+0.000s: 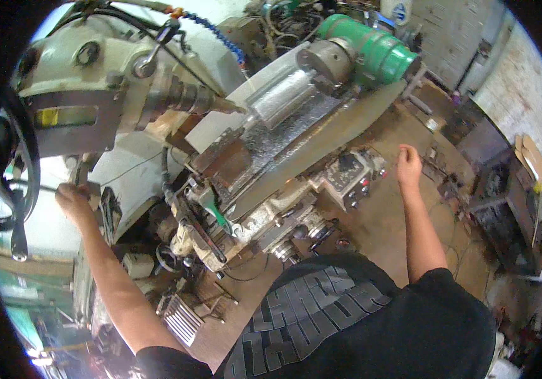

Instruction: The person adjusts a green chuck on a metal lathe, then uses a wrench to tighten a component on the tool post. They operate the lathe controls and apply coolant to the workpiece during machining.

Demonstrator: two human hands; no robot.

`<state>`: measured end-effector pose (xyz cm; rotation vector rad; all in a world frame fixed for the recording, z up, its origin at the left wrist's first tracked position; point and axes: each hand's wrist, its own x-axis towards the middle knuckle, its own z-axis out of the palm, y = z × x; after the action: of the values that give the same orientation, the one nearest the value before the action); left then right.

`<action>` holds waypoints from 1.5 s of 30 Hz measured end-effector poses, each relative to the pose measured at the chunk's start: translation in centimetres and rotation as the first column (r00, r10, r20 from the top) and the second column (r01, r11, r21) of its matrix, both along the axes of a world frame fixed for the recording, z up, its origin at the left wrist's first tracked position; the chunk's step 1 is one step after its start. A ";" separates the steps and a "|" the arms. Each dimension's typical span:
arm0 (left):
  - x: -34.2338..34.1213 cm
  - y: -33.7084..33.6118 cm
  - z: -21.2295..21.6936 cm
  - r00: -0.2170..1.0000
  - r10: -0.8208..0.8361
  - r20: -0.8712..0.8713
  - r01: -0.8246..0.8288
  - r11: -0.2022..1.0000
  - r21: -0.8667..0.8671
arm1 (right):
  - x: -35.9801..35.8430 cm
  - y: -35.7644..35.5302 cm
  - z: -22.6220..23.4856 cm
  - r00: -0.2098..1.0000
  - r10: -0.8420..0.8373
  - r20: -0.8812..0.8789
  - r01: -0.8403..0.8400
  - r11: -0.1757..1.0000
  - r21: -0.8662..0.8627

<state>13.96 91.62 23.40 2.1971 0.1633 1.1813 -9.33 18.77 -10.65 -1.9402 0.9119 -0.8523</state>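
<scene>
At the far left, my left hand (74, 201) is closed on a dark lever (38, 185) beneath the milling machine's head (81, 107). A black handwheel (28, 151) stands just left of that hand. My right hand (409, 165) is raised on the right side, fingers curled, with nothing visible in it and touching nothing. Between my arms, a shiny metal cylinder (280, 100) lies along the machine table, by a round steel chuck (326, 60) and a green cylindrical housing (372, 50). The tool spindle (198, 100) points towards the cylinder's near end.
A green-handled tool (213, 208) and a long dark-handled tool (206, 240) lie at the table's near end. Crank handles (321, 235) stick out in front of me. A control box (350, 177) and a dark metal cabinet (505, 215) stand to the right.
</scene>
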 end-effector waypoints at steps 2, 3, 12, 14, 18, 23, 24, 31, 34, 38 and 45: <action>0.3 1.0 -0.2 0.993 -0.116 0.029 0.117 0.991 -0.065 | 0.8 0.2 2.4 0.986 -0.039 0.159 0.033 0.999 0.040; 0.4 1.5 -0.2 0.992 -0.120 0.028 0.122 0.991 -0.053 | 1.3 0.4 4.1 0.961 -0.014 0.275 0.023 0.999 -0.030; -0.7 0.8 0.1 0.999 0.025 -0.040 -0.023 0.998 0.063 | 8.0 6.9 21.8 0.757 0.320 0.569 -0.220 0.946 -0.239; -0.8 0.2 0.2 0.998 0.066 0.002 -0.066 0.985 0.160 | 9.0 9.2 24.5 0.778 0.434 0.454 -0.281 0.887 -0.367; -1.1 -0.6 0.1 0.995 -0.082 -0.048 0.080 0.995 -0.052 | 10.4 13.0 28.4 0.693 0.560 0.455 -0.393 0.822 -0.413; -0.8 -0.8 0.1 0.998 -0.008 0.057 0.005 0.999 0.043 | 11.0 16.4 30.5 0.641 0.616 0.459 -0.414 0.780 -0.468; -0.7 -0.8 0.1 0.998 -0.029 0.056 0.027 0.999 0.038 | 11.1 16.9 30.7 0.648 0.612 0.452 -0.427 0.784 -0.450; -0.9 -1.0 0.0 0.995 -0.092 0.042 0.095 0.993 -0.077 | 14.3 19.4 32.9 0.778 0.607 0.165 -0.442 0.714 -0.543; -0.9 -1.1 0.1 0.996 -0.076 0.038 0.078 0.996 -0.047 | 18.0 20.7 34.6 0.830 0.554 0.064 -0.376 0.641 -0.669; -0.7 -0.9 0.0 0.992 -0.122 0.044 0.124 0.991 -0.057 | 22.4 22.8 37.0 0.857 0.515 0.035 -0.286 0.531 -0.797; -0.6 -0.6 -0.2 0.984 -0.174 0.040 0.178 0.976 -0.125 | 25.5 25.6 39.0 0.895 0.445 0.036 -0.256 0.577 -0.776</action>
<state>13.33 91.04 23.23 2.0366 0.0299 1.0729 16.14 44.38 28.37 -2.5289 -0.0605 -1.3074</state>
